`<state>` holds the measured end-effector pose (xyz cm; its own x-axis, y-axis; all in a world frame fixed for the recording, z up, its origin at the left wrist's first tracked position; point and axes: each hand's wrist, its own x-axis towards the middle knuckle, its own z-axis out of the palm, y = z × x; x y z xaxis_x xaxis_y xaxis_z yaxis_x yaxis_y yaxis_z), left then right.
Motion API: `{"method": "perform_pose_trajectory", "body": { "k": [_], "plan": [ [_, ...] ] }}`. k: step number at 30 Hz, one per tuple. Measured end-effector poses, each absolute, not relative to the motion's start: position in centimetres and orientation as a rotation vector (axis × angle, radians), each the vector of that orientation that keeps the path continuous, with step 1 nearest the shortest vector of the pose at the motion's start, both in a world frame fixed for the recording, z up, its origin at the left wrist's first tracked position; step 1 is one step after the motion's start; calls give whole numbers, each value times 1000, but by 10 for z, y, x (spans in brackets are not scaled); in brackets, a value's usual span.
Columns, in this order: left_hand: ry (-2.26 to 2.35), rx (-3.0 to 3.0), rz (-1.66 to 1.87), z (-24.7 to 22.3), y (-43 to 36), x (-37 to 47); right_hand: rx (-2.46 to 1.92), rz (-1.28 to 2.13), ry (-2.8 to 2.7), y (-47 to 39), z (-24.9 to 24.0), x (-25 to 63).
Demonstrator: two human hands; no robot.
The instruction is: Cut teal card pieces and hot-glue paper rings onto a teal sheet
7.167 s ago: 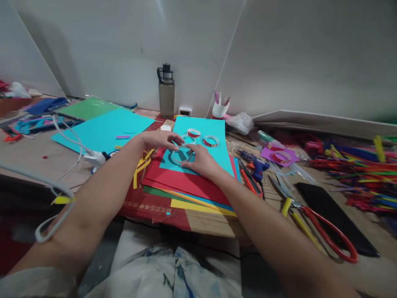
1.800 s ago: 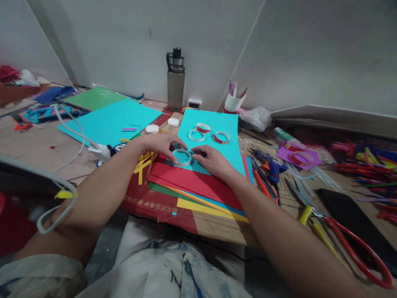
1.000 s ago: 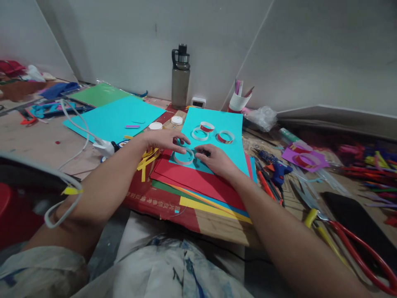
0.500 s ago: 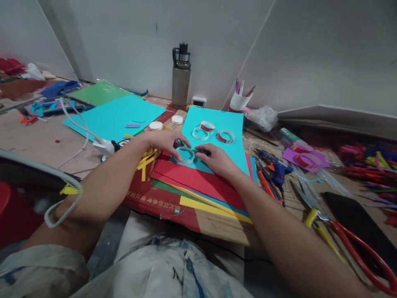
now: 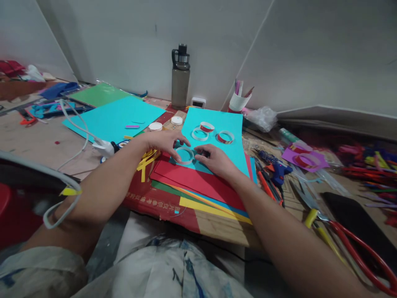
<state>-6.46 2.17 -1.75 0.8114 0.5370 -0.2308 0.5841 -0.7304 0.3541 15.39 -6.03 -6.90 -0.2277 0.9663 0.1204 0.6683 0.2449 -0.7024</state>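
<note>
A pale ring (image 5: 184, 162) lies on a light blue sheet (image 5: 231, 120), which rests on red sheets (image 5: 214, 186). My left hand (image 5: 169, 142) curves round the ring's left side, thumb and fingers apart, the thumb close to its near rim. At the ring's right side is my right hand (image 5: 214, 159), fingers bent, their tips near the rim; whether anything is between them is too small to tell. Farther back on the blue sheet sit a white ring (image 5: 200, 138) and two red-and-white rings (image 5: 207, 128) (image 5: 225, 140).
A bottle (image 5: 180, 85) stands by the wall, with a cup of pens (image 5: 238, 102) to its right. Yellow strips (image 5: 143, 169) lie beside my left forearm. At the right are a glue gun (image 5: 278, 171), large shears (image 5: 350, 244) and a purple sheet with rings (image 5: 321, 159).
My right hand's fingertips have shifted slightly left, nearer the ring. My left hand is almost unmoved.
</note>
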Motion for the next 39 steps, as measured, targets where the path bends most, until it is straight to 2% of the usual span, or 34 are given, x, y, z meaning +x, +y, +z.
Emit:
{"method": "perform_pose_trajectory", "body": {
  "k": [39],
  "plan": [
    [791, 2511, -138, -20, 21, -64, -1456, 613, -2054, -64, -68, 147]
  ]
}}
